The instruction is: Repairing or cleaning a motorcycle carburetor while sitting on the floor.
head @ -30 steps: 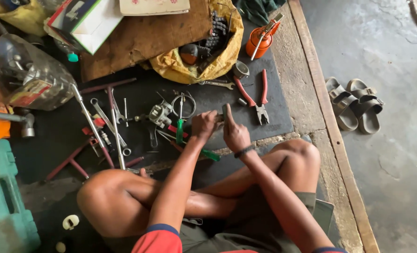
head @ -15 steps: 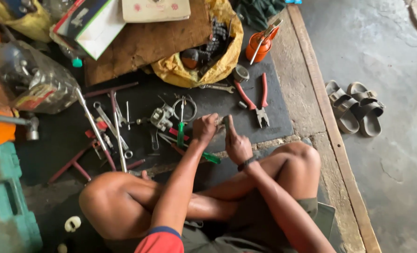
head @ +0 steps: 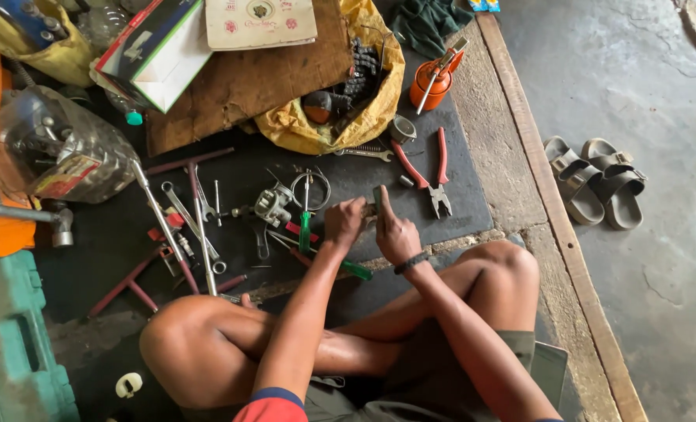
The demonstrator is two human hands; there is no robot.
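I sit cross-legged on a black mat [head: 113, 234] strewn with tools. My left hand [head: 344, 221] and my right hand [head: 395, 230] meet over the mat, both closed on a small metal part [head: 371, 209] held between them; what the part is stays unclear. A green-handled screwdriver [head: 306, 223] lies just left of my left hand, and another green handle [head: 354, 270] shows under my left wrist. Red-handled pliers [head: 434, 176] lie just beyond my right hand. A small metal carburettor-like part [head: 272, 205] and a wire ring [head: 310, 187] sit to the left.
Wrenches [head: 191, 227] and red rods lie at the left. A yellow sack [head: 340, 101] of parts, an orange oil can [head: 432, 82], cardboard [head: 246, 78] and a clear plastic jug [head: 51, 152] sit further back. A green case [head: 12, 344] is at bottom left, sandals [head: 594, 180] at right.
Both hands stay together over the mat, shifting slightly as they work the small part. The view has tilted a little; nothing else has moved.
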